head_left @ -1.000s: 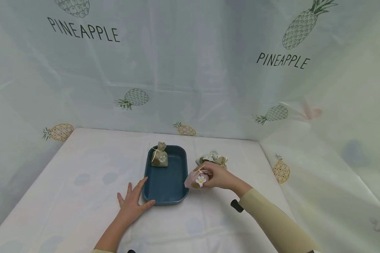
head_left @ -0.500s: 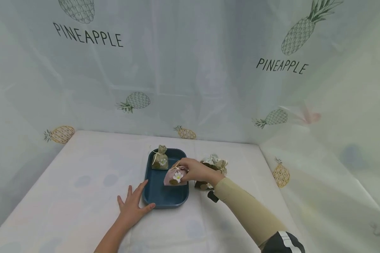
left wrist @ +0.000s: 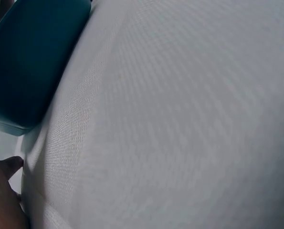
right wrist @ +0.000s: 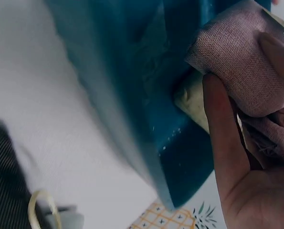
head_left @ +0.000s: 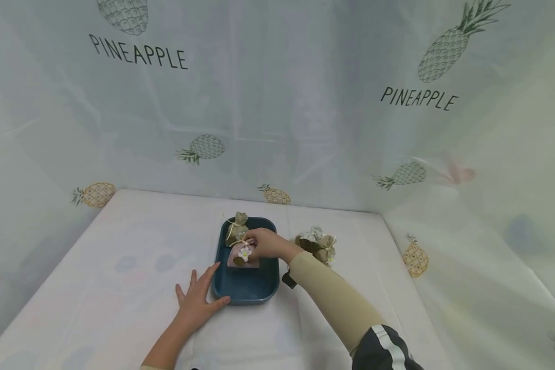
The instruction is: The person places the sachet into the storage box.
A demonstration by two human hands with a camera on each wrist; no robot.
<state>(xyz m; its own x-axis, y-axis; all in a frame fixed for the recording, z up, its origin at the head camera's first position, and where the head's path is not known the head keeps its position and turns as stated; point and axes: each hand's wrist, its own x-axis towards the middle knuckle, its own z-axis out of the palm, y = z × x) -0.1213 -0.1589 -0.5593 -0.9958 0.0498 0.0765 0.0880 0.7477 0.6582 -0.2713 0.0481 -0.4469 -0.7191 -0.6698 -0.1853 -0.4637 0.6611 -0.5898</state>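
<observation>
My right hand (head_left: 264,243) pinches a small pink cloth drawstring pouch (head_left: 237,258) with a white flower on its front. In the right wrist view, thumb and fingers hold the pink pouch (right wrist: 247,57) over the blue tray (right wrist: 175,157). Inside the tray (head_left: 247,293), toward its far left corner, stands an olive pouch (head_left: 234,231), partly behind the pink one. With fingers spread, my left hand (head_left: 197,303) rests at the near left side of the tray, touching its rim. The left wrist view catches only a part of that hand (left wrist: 3,200) beside the tray (left wrist: 32,62).
To the right of the tray lie more pouches: a light one (head_left: 313,234) and a tan one (head_left: 326,248), bunched together with a dark brown part between them. A white cloth (head_left: 134,298) covers the table. Behind rises a pineapple-print sheet (head_left: 277,103).
My right hand has carried the pink pouch leftward from beside the tray to inside it, close to the olive pouch. My left hand has stayed at the tray's side.
</observation>
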